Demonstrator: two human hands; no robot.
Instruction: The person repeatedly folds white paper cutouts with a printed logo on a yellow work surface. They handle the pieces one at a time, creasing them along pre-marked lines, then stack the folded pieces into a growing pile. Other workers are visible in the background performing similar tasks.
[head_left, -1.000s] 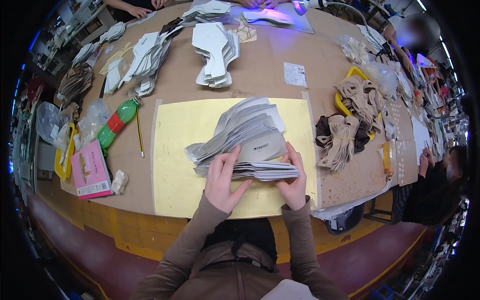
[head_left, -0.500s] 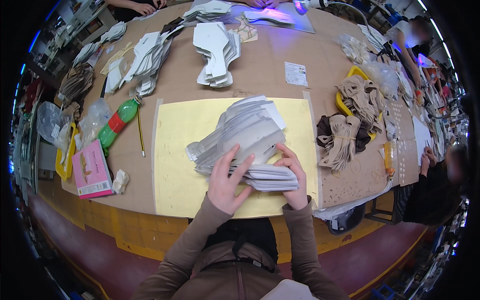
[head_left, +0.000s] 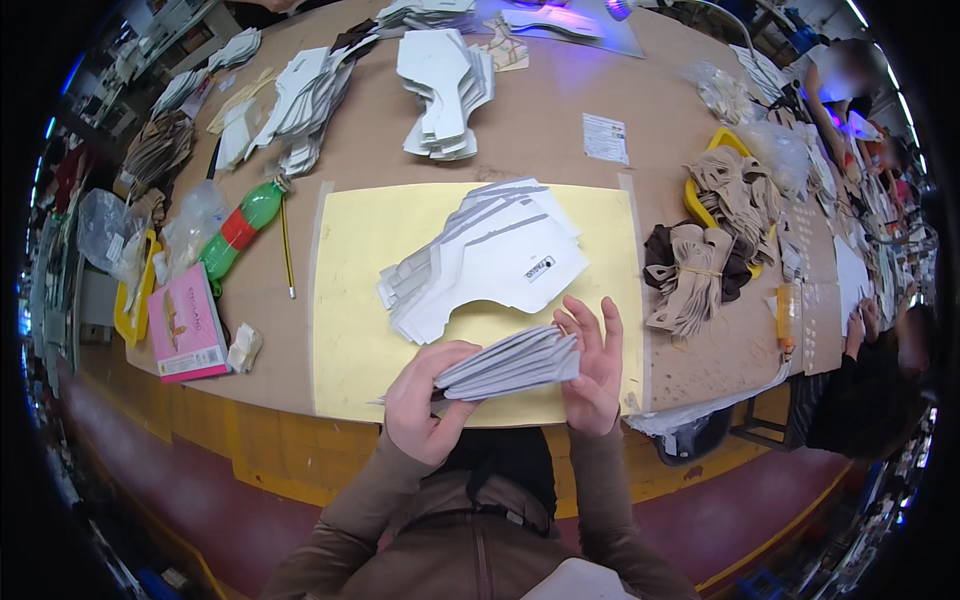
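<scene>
Low over the near part of a yellow sheet (head_left: 350, 240), a bundle of white-grey cut pieces (head_left: 510, 365) is tilted on edge, its layers fanned slightly. My left hand (head_left: 430, 400) is closed round the bundle's left end, thumb below and fingers behind. At the other end my right hand (head_left: 593, 370) has its fingers apart and raised, close against the bundle's edge; whether it touches is hard to tell. Just beyond lies a fanned pile of similar white pieces (head_left: 500, 255), with a small dark printed mark on the top one.
White stacks (head_left: 435, 75) stand farther back on the brown-covered table (head_left: 540, 130). On the left are a green bottle (head_left: 240, 230), a pencil (head_left: 289, 250) and a pink book (head_left: 188, 325). Beige strap bundles (head_left: 695, 280) and a yellow tray (head_left: 692, 205) sit right. Other people work around.
The bundle has come off the pile toward me and tipped on edge. My left hand has moved from the pile to its left end; the right hand's fingers have lifted and spread.
</scene>
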